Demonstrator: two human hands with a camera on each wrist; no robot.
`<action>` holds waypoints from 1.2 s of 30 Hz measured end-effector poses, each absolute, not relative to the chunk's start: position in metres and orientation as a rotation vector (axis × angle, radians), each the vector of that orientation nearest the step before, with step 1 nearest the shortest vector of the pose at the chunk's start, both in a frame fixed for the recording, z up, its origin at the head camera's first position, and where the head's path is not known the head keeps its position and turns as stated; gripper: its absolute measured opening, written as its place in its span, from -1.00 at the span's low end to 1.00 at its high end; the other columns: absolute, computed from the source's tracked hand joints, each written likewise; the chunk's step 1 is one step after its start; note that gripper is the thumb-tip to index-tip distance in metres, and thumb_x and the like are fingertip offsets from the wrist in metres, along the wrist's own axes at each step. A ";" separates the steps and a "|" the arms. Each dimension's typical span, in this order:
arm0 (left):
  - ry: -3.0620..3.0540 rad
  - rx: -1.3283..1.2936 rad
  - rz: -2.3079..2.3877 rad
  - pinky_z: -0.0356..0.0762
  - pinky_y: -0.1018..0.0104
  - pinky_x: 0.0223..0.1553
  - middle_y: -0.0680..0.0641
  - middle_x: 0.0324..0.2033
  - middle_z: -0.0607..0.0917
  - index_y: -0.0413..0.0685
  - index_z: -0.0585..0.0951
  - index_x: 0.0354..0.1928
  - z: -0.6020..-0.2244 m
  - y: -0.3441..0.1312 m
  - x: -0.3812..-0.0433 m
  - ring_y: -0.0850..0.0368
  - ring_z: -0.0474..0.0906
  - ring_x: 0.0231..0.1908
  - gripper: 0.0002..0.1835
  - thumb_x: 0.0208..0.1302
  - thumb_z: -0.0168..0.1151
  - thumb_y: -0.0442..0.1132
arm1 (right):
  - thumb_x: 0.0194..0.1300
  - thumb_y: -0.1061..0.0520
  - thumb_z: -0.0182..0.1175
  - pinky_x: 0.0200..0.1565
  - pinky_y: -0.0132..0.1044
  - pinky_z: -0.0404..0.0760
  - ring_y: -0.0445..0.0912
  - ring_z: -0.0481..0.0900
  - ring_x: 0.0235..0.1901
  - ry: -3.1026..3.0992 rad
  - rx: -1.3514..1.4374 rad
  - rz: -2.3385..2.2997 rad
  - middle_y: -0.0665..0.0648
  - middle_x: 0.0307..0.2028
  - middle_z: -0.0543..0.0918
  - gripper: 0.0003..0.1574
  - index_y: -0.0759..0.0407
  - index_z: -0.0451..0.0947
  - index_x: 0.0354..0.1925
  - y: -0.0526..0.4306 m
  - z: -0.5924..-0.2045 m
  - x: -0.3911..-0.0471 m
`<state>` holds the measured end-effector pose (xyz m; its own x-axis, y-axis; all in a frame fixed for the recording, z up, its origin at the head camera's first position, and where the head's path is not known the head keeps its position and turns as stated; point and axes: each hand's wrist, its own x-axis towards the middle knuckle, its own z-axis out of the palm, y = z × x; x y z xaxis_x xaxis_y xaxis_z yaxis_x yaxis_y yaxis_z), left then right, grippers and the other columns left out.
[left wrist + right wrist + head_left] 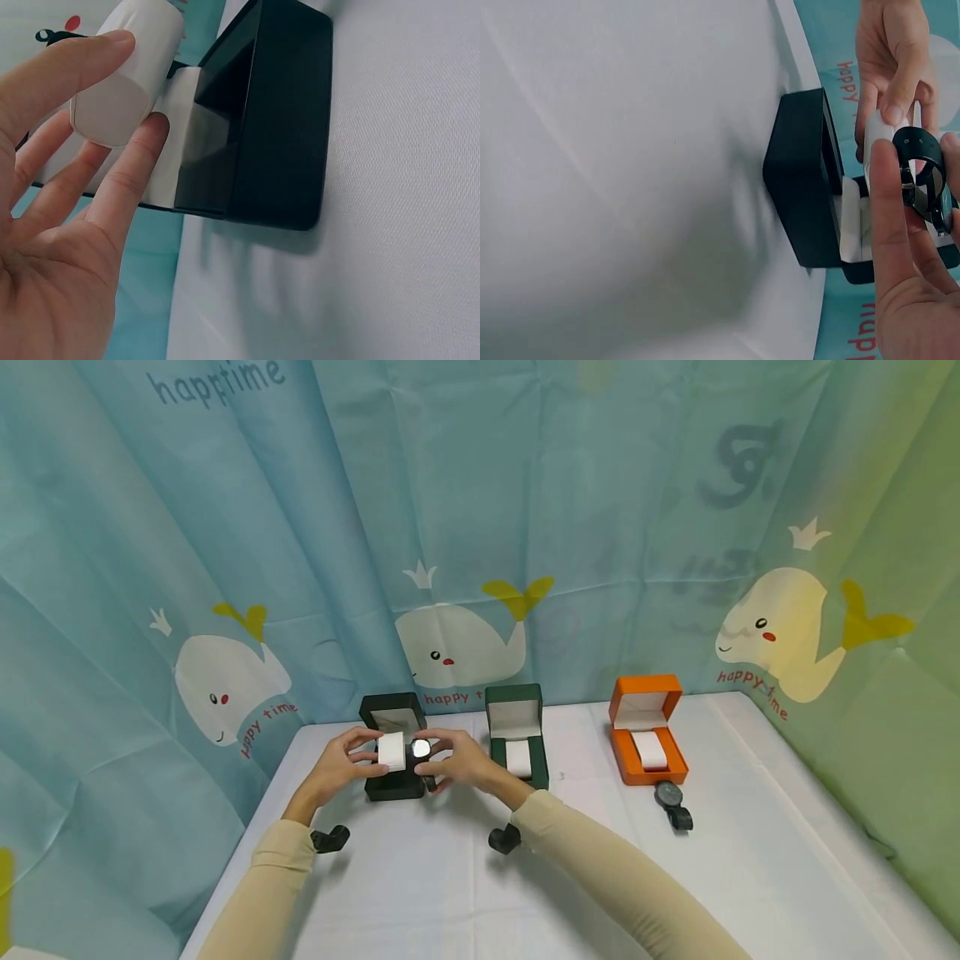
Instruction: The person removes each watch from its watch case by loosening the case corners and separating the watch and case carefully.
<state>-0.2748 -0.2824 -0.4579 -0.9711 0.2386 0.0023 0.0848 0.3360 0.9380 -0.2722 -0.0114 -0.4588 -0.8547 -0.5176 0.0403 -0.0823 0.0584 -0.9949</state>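
Observation:
Above the open black watch box (pixel 394 788), my left hand (pixel 335 770) pinches a white watch cushion (pixel 392 752). The left wrist view shows the thumb on top of the cushion (pixel 129 79) and fingertips beneath it. My right hand (pixel 467 762) holds a wristwatch (pixel 422 749) with a black strap and bright dial, close beside the cushion. In the right wrist view, the strap of the watch (pixel 922 154) is bent into a loop between thumb and fingers. Whether watch and cushion touch is unclear. The box compartment is partly hidden behind both hands.
An open green watch box (pixel 498 749) with a white cushion stands right of the black one. Farther right is an open orange box (pixel 630 770), also with a cushion. A dark watch (pixel 670 796) lies before it. A patterned curtain (pixel 585 635) hangs behind the white table (pixel 600 868).

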 end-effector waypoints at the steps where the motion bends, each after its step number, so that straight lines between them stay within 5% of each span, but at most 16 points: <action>1: 2.458 0.293 1.708 0.70 0.12 -0.02 -0.37 0.35 0.46 -0.26 0.45 0.33 -0.458 -0.282 -0.275 -0.26 0.61 0.11 -0.29 0.13 0.54 -0.40 | 0.22 0.29 0.48 -0.25 0.25 0.70 0.12 0.74 -0.28 2.015 -0.600 -1.860 0.22 -0.08 0.62 -0.24 0.12 0.51 0.37 -0.012 -0.458 -0.270; 8: 2.475 0.284 1.694 0.69 0.12 0.00 -0.35 0.34 0.46 -0.26 0.45 0.32 -0.459 -0.283 -0.280 -0.26 0.61 0.10 -0.30 0.14 0.53 -0.43 | 0.18 0.30 0.50 -0.26 0.16 0.73 -0.01 0.70 -0.37 2.037 -0.565 -1.856 0.18 -0.14 0.61 -0.22 0.09 0.53 0.36 -0.020 -0.462 -0.261; 13: 2.485 0.279 1.677 0.69 0.10 0.01 -0.34 0.35 0.45 -0.25 0.45 0.33 -0.458 -0.285 -0.282 -0.27 0.60 0.12 -0.29 0.14 0.54 -0.40 | 0.14 0.26 0.55 -0.28 0.06 0.75 0.08 0.72 -0.48 2.125 -0.537 -1.831 0.16 -0.18 0.60 -0.21 0.07 0.55 0.33 -0.028 -0.465 -0.252; 22: 2.481 0.319 1.651 0.68 0.12 0.02 -0.35 0.39 0.40 -0.27 0.43 0.34 -0.457 -0.284 -0.287 -0.32 0.57 0.16 -0.29 0.16 0.52 -0.43 | 0.08 0.21 0.59 -0.33 -0.32 0.69 -0.06 0.71 -0.67 2.292 -0.491 -1.786 0.09 -0.23 0.63 -0.22 0.09 0.58 0.28 -0.047 -0.473 -0.231; 36: 2.492 0.344 1.637 0.67 0.09 0.05 -0.38 0.38 0.41 -0.30 0.41 0.35 -0.451 -0.282 -0.285 -0.37 0.55 0.18 -0.29 0.17 0.50 -0.44 | 0.05 0.27 0.60 -0.55 -0.29 0.67 -0.03 0.69 -0.68 2.287 -0.432 -1.841 0.05 -0.33 0.63 -0.19 0.23 0.56 0.27 -0.078 -0.482 -0.205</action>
<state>-0.2849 -0.2825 -0.4505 -0.9640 0.2656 0.0082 0.1131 0.3819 0.9173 -0.2052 -0.0779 -0.4822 -0.9428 -0.3301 0.0459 -0.1153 0.1938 -0.9742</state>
